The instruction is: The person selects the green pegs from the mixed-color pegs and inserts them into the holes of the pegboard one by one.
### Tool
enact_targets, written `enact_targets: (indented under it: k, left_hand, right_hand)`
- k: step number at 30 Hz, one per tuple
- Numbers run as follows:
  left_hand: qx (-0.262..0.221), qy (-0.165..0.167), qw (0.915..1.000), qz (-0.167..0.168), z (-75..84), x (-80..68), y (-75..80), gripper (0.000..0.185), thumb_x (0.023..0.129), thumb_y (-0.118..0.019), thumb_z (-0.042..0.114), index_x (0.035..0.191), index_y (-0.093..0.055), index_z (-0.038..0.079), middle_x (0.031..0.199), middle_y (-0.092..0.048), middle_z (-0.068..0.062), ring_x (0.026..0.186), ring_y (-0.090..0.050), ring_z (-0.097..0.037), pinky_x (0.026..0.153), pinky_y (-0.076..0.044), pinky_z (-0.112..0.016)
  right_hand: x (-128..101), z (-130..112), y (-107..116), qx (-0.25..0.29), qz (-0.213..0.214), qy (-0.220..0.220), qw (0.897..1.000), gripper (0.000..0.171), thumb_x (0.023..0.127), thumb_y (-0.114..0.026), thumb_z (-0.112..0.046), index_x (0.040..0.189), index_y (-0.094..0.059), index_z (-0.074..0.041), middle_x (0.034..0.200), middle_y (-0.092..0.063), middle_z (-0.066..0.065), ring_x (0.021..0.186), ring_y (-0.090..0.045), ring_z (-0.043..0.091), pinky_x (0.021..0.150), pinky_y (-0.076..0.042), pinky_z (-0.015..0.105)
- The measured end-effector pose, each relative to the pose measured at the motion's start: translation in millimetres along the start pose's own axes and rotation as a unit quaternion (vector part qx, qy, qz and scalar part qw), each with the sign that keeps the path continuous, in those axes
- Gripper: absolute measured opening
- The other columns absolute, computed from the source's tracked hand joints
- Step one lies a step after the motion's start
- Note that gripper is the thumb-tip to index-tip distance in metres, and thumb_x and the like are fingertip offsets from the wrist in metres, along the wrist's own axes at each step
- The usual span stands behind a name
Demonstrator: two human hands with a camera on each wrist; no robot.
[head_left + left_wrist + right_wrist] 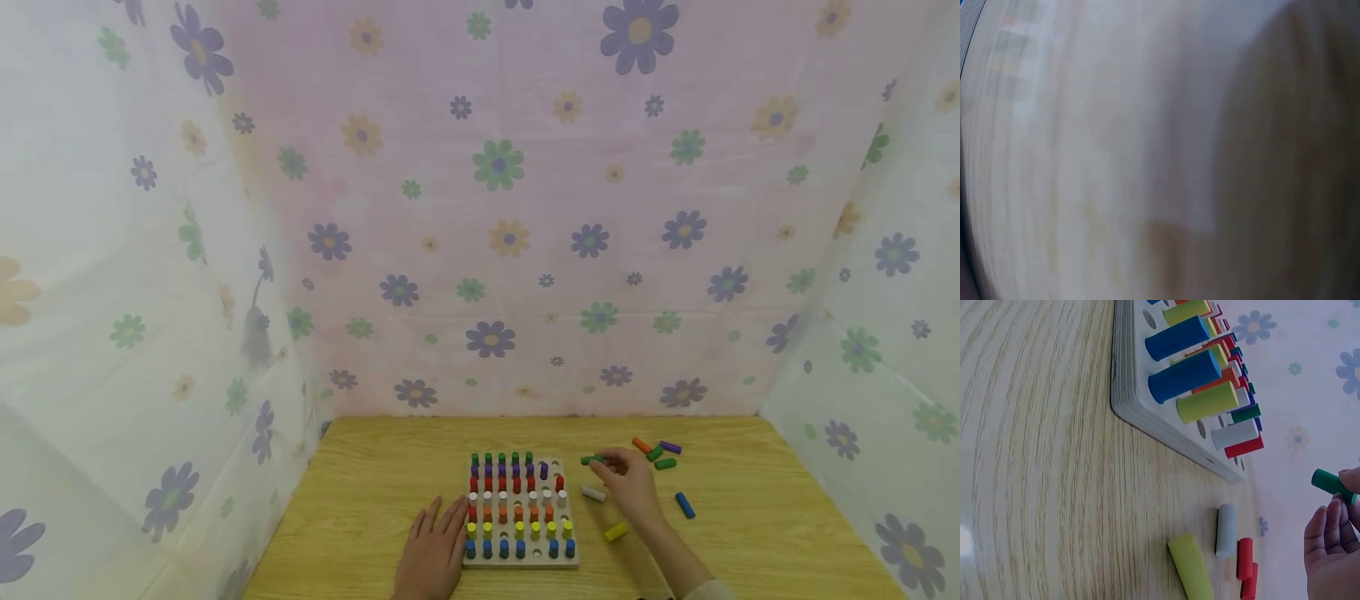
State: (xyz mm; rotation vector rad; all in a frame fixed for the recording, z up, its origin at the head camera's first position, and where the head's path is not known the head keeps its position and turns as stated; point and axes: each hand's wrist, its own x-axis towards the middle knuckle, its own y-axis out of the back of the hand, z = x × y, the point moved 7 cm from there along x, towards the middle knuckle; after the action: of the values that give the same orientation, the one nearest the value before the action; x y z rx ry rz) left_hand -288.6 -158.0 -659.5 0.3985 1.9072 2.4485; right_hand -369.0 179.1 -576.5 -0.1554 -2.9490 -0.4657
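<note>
A wooden pegboard (558, 557) lies near the table's front edge, holding rows of green, purple, red, white, orange, yellow and blue pegs, with a few bare holes. My left hand (435, 546) rests flat on the table against the board's left side. My right hand (626, 483) hovers right of the board and pinches a green peg (592, 459) in its fingertips. In the right wrist view the green peg (1332, 485) sticks out from the fingers (1325, 534), and the pegboard (1166, 425) lies beyond. The left wrist view is a blur of wood.
Loose pegs lie right of the board: white (593, 493), yellow (616, 531), blue (685, 505), and a cluster of orange (641, 445), green (664, 463) and purple (671, 447). Flowered cloth walls enclose the wooden table (360, 500).
</note>
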Motion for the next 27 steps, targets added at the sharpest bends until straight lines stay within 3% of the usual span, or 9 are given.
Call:
enact_targets:
  k: [5,11,17,23,27]
  left_hand:
    - [0.002,0.002,1.0,-0.003,-1.0,1.7,-2.3,0.052,0.112,-0.031,0.045,0.157,-0.045,0.023,0.159,-0.046,0.005,0.15,-0.034,-0.035,0.122,-0.026,-0.059]
    - [0.005,0.001,1.0,-0.001,-1.6,1.3,-3.8,0.052,0.112,-0.031,0.044,0.157,-0.045,0.023,0.158,-0.046,0.005,0.149,-0.035,-0.035,0.121,-0.027,-0.059]
    - [0.008,0.003,1.0,0.0,-2.1,0.9,-5.4,0.051,0.112,-0.031,0.045,0.157,-0.044,0.025,0.158,-0.047,0.006,0.149,-0.035,-0.035,0.121,-0.028,-0.059]
    - [0.007,0.003,0.9999,0.006,-0.6,0.6,-2.3,0.051,0.112,-0.031,0.045,0.157,-0.045,0.024,0.158,-0.047,0.006,0.149,-0.035,-0.034,0.121,-0.028,-0.058]
    - [0.003,0.002,1.0,0.008,1.3,-0.7,1.9,0.051,0.112,-0.032,0.044,0.156,-0.046,0.023,0.157,-0.048,0.005,0.148,-0.036,-0.035,0.121,-0.028,-0.059]
  right_hand:
    - [0.8,-2.8,-9.0,0.006,-0.01,-0.006,1.0,0.021,0.095,-0.075,-0.014,0.11,-0.072,-0.001,0.093,-0.066,0.008,0.079,-0.061,0.018,0.062,-0.055,0.025]
    - [3.2,-6.4,-19.5,0.009,-0.017,-0.002,1.0,0.02,0.095,-0.075,-0.015,0.109,-0.072,-0.001,0.093,-0.067,0.008,0.085,-0.064,0.027,0.067,-0.059,0.031]
    - [4.9,-14.0,-31.1,0.015,-0.022,0.016,1.0,0.019,0.094,-0.076,-0.014,0.107,-0.073,0.0,0.092,-0.068,0.009,0.08,-0.063,0.022,0.062,-0.055,0.024]
    - [7.0,-19.0,-44.5,0.016,-0.021,0.019,0.999,0.016,0.096,-0.074,-0.014,0.106,-0.073,-0.002,0.091,-0.067,0.008,0.08,-0.064,0.032,0.058,-0.055,0.026]
    - [8.8,-21.1,-55.0,0.022,-0.027,0.021,0.999,0.015,0.096,-0.074,-0.013,0.105,-0.072,-0.001,0.091,-0.068,0.01,0.078,-0.064,0.029,0.059,-0.056,0.028]
